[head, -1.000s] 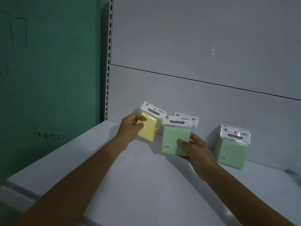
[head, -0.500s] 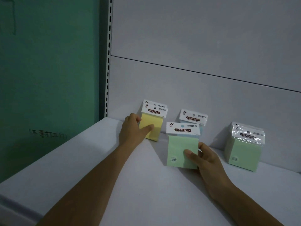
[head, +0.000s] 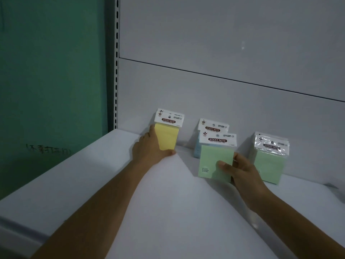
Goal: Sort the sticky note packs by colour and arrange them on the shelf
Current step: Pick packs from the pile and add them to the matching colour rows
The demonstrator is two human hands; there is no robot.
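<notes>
- Fingers (head: 151, 130) of L hand (head: 149, 149) are wrapped round the left edge of yellow pack (head: 168, 136); the thumb (head: 170, 152) is laid along its bottom front edge, tip near the lower right corner. The pack is thus clamped betw. thumb and fingers.
- Yellow pack is stood upright at the back of shelf (head: 168, 212), against or just off back panel (head: 224, 86); which cannot be told. It is the leftmost pack.
- R hand (head: 242, 172) is closed on green pack (head: 212, 157): its thumb is pressed on the front face, lower right, and the fingers are hooked behind the right edge, tips seen at mid height.
- Green pack is held upright, face to camera, just in front of blue pack (head: 197, 148), which is partly hidden by it. Whether its bottom edge touches the shelf cannot be told.
- Green stack (head: 270, 161) is stood just right of R hand, near the panel; several cards are bunched at its top under shiny wrap.
- "STICKY NOTE" is printed in white on a dark red oval on each white header card (head: 169, 118). Smaller print beside it cannot be read.
- Three short lines of print are seen at lower left of green pack's face; illegible.
- Black handwriting (head: 48, 149) is scrawled on the green wall (head: 46, 71), left of the shelf; chars. cannot be made out.
- Slotted upright (head: 116, 71) is set betw. wall and panel.
</notes>
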